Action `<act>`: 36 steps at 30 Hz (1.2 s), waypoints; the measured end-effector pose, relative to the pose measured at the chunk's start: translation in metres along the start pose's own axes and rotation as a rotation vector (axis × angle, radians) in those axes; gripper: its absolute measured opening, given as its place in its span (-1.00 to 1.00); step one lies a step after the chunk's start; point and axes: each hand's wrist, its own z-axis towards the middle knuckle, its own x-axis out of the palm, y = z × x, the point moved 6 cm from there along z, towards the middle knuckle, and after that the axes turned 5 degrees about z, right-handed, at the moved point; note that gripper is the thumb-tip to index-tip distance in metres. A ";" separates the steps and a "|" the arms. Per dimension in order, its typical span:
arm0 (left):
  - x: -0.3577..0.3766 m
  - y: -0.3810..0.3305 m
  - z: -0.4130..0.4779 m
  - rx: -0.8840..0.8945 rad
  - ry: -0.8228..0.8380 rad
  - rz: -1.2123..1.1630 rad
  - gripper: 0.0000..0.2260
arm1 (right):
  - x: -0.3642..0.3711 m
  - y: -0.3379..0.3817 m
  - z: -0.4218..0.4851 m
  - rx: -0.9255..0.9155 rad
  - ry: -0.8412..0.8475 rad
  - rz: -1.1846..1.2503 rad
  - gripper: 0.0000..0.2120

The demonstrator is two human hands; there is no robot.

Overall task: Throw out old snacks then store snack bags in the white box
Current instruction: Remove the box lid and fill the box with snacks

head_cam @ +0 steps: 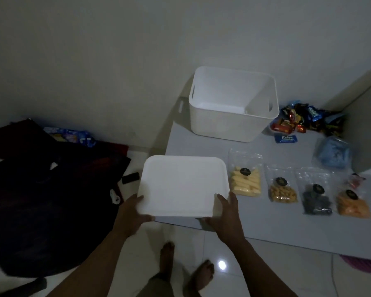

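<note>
White lid [183, 186] sits in your grip at the bench's [266, 224] near left corner: your left hand [131, 213] and right hand [227, 213] each clamp a near corner. Right of it lie four clear snack bags [246, 179]. Farther back stands the open white box [231, 103], wrapped snacks [304, 121] piled to its right.

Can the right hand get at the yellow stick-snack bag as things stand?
Probably not yet: the right hand and the left hand both hold the white lid. The yellow snack bag lies uncovered just beside it.
</note>
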 end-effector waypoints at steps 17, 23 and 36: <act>0.011 0.010 0.045 0.103 0.067 0.245 -0.14 | 0.020 -0.011 -0.003 0.189 0.003 -0.128 -0.61; 0.022 -0.080 0.038 0.219 -0.012 0.346 -0.41 | -0.022 -0.011 -0.007 0.255 -0.119 -0.079 -0.48; 0.184 -0.290 0.036 0.504 0.099 0.393 -0.23 | -0.201 -0.110 0.046 0.212 -0.309 -0.136 -0.84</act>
